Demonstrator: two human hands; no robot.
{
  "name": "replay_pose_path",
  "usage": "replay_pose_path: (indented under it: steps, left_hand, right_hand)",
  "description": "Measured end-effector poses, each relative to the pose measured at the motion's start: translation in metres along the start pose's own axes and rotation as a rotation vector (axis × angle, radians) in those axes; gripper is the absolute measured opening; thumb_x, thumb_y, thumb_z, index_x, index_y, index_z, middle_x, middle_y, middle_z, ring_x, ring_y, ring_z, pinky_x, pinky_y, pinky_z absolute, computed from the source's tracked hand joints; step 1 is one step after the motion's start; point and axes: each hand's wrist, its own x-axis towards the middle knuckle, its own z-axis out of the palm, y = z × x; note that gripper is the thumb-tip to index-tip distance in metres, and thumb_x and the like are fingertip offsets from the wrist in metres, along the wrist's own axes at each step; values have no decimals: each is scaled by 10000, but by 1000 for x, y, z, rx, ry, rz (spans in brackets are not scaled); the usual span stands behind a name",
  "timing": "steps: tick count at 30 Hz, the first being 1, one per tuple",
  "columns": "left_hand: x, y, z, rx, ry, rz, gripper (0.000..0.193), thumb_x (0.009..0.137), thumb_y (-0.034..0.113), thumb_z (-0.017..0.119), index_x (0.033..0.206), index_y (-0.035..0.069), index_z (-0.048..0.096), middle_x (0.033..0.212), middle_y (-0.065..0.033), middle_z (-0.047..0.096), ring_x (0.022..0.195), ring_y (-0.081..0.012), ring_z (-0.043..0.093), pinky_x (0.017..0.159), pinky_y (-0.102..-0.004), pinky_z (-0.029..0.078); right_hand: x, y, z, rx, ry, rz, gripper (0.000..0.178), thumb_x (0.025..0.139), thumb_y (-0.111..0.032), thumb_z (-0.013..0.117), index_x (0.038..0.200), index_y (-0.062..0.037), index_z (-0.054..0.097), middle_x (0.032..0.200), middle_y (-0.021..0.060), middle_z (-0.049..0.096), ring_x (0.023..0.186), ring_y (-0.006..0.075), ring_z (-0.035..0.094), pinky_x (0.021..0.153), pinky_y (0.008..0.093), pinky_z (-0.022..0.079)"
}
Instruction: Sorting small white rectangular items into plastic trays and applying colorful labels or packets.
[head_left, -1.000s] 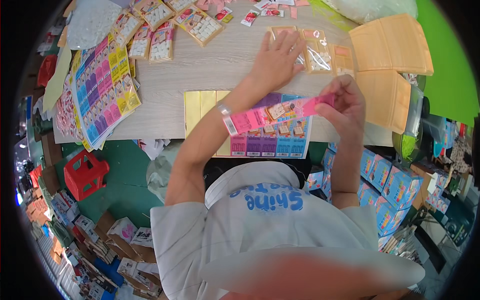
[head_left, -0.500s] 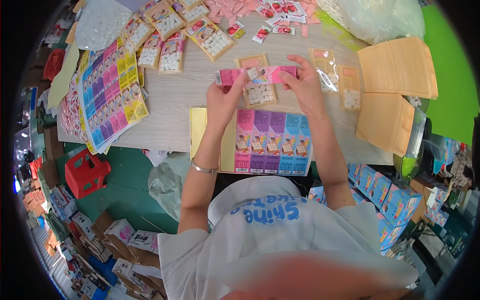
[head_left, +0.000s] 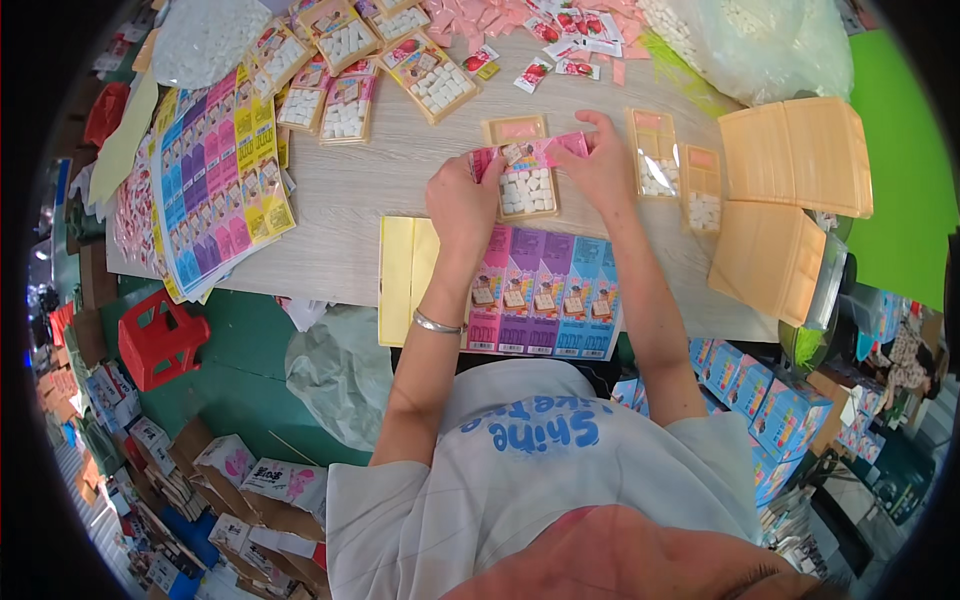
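Both hands have come a little lower on the table since half a second ago, and the pink card strip now sits flat over the tray instead of being lifted between them. The left hand [head_left: 462, 205] pinches the left end of the pink card strip [head_left: 530, 153] with closed fingers, and the right hand [head_left: 603, 165] grips its right end in the same way. Under the strip is a small clear tray of white tablets [head_left: 527, 192], resting on the table, between the two hands.

The wooden table [head_left: 350, 200] is pale and crowded. A colourful printed sheet [head_left: 545, 295] lies just below the hands, partly over a yellow sheet [head_left: 405, 280]. Finished tablet packs [head_left: 345, 100] lie at the far left, beside a stack of bright printed sheets [head_left: 215, 180]. Two more filled trays [head_left: 675, 170] wait just right of the right hand, and orange card stacks [head_left: 790, 200] are further right. A red plastic stool [head_left: 155, 340] stands on the green floor [head_left: 240, 370].
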Motion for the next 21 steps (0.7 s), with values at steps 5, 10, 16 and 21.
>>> replay_pose_path:
  steps: [5,10,16,21]
  left_hand:
    - [1,6,4,148,92,87,315,787,301,852,843,9,747,835,-180,697,755,-346,681,740,-418,528]
    - [6,5,10,-154,-41,-37,300,821,227,835,944,-15,706,961,-158,727,800,-271,712,730,-384,552]
    - [-20,3,-12,-978,-309,-309,301,912,102,751,1166,-24,650,1073,-132,735,915,-193,732,783,-334,609]
    - [-53,13,-28,-1376,-569,-457,338,933,88,733,1239,-6,623,1148,-131,713,999,-217,724,847,-370,627]
  right_hand:
    - [-2,3,3,-169,38,-62,608,788,-233,863,1292,-57,573,901,97,747,796,175,707,731,325,546]
    - [-5,3,1,-109,31,-47,593,793,-235,858,1288,-61,581,890,100,744,797,177,701,744,326,543]
    - [-29,12,-31,647,-145,19,376,932,-136,717,1284,-70,603,1016,39,741,849,92,670,695,241,515]
    - [-62,-21,-40,1087,-500,156,291,967,-51,636,1254,-36,593,1037,13,684,778,41,615,598,197,464]
